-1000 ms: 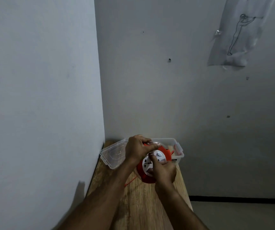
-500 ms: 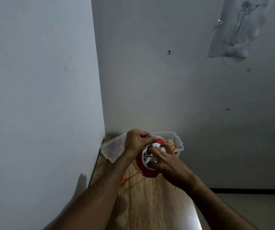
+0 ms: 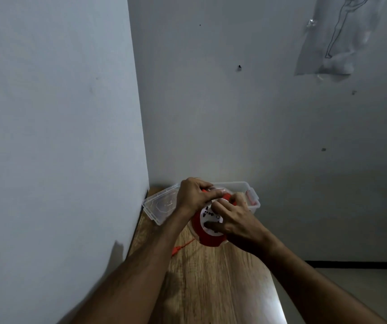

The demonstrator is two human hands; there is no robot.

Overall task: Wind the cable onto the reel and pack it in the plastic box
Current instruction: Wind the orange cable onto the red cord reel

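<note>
Clear plastic lid lies at the far left of the wooden surface. Orange cable trails loose, so winding appears unfinished. Left hand grips the red reel rim; right hand, fingers curled on the white hub, must keep turning. Box waits behind. Since earlier, the right forearm has swung outward.

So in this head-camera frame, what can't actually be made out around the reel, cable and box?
- How much cable is wound: the left hand and right hand cover the reel.
- Inside of the plastic box: hidden behind hands and reel.
- The cable's far end: lost behind the left forearm.
- Socket markings on the reel's white face: too small.
- Drawing on the wall: cut off by the top edge.
</note>
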